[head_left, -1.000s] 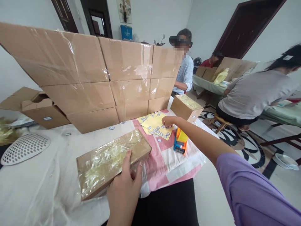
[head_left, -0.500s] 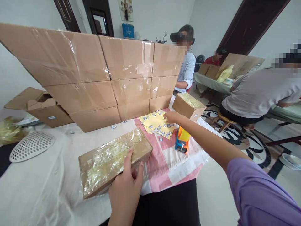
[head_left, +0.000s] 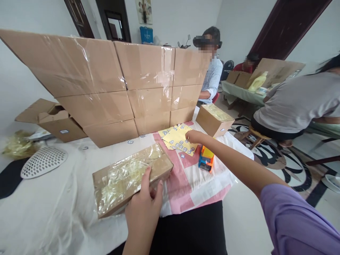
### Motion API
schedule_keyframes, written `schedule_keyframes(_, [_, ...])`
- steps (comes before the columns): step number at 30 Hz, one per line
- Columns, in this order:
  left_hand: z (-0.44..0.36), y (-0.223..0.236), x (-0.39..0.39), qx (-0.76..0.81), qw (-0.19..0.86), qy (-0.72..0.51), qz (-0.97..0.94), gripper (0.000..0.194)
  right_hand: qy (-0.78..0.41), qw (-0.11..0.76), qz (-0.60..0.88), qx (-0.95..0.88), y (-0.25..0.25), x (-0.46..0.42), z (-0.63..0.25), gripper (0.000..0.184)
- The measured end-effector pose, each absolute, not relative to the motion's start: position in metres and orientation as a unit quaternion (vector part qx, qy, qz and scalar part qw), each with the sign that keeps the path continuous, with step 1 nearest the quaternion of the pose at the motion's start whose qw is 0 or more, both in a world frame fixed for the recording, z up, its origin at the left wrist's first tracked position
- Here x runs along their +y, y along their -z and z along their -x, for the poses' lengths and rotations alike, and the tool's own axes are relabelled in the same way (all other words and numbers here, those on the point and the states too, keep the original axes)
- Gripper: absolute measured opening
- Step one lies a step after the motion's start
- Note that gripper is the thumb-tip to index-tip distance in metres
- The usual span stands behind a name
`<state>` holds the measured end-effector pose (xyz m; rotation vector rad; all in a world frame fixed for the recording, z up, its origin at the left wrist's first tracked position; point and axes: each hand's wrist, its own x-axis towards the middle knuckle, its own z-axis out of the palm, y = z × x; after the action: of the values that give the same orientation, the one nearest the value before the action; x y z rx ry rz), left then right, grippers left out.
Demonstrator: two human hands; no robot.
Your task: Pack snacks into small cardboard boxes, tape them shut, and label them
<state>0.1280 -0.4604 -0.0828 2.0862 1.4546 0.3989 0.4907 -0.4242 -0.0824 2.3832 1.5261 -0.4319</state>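
A long cardboard box (head_left: 117,184), its top covered with shiny clear tape, lies before me at a slant. My left hand (head_left: 145,202) grips its near edge at the right half, with the index finger on top and the thumb against the side. Farther right, my right hand (head_left: 193,136) is closed over yellow sheets (head_left: 174,136) dotted with small white stickers. Its fingertips are pressed together at the sheets; what they pinch is hidden. An orange and blue tape dispenser (head_left: 206,161) stands just below my right wrist.
A wall of stacked taped boxes (head_left: 148,71) stands behind. A smaller taped box (head_left: 215,120) is at the right and an open carton (head_left: 61,127) at the left. A white perforated piece (head_left: 44,163) lies far left. Other people sit or stand beyond.
The view has shifted slightly, so the surroundings sit a little farther right. My right hand stays over the yellow sheets, slightly lower in the picture; my left hand keeps its hold on the box.
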Motion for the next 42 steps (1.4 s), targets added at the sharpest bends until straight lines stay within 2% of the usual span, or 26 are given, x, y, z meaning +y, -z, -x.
schedule_keyframes(3, [-0.128,0.084,-0.46,0.542,0.276,-0.154,-0.779,0.057,0.141,0.099,-0.835,0.523,0.081,-0.422,-0.491,0.022])
schedule_keyframes(8, [-0.13,0.083,-0.462,0.54,0.268,-0.165,-0.781,0.057,0.147,-0.012,-0.845,0.514,0.075,-0.428,-0.479,0.015])
schedule_keyframes(13, [-0.116,0.081,-0.453,0.516,0.315,-0.186,-0.775,0.054,0.235,-0.169,-0.813,0.505,0.084,-0.455,-0.437,0.024])
schedule_keyframes(15, [-0.105,0.082,-0.446,0.493,0.363,-0.199,-0.765,0.054,0.303,-0.292,-0.773,0.475,0.097,-0.472,-0.413,0.032])
schedule_keyframes(18, [-0.088,0.085,-0.435,0.464,0.429,-0.207,-0.747,0.06,0.435,-0.53,-0.631,0.362,0.124,-0.496,-0.372,0.033])
schedule_keyframes(21, [-0.074,0.086,-0.429,0.454,0.439,-0.205,-0.747,0.063,0.474,-0.64,-0.536,0.28,0.15,-0.506,-0.334,0.034])
schedule_keyframes(24, [-0.066,0.085,-0.427,0.451,0.447,-0.215,-0.742,0.063,0.471,-0.689,-0.501,0.232,0.166,-0.504,-0.306,0.034])
schedule_keyframes(30, [-0.064,0.089,-0.43,0.462,0.441,-0.242,-0.731,0.066,0.432,-0.719,-0.484,0.249,0.173,-0.496,-0.284,0.028])
schedule_keyframes(37, [-0.067,0.096,-0.431,0.455,0.446,-0.283,-0.717,0.065,0.443,-0.722,-0.453,0.277,0.179,-0.495,-0.271,0.031])
schedule_keyframes(42, [-0.065,0.1,-0.429,0.456,0.443,-0.284,-0.718,0.065,0.419,-0.726,-0.453,0.303,0.18,-0.492,-0.269,0.026])
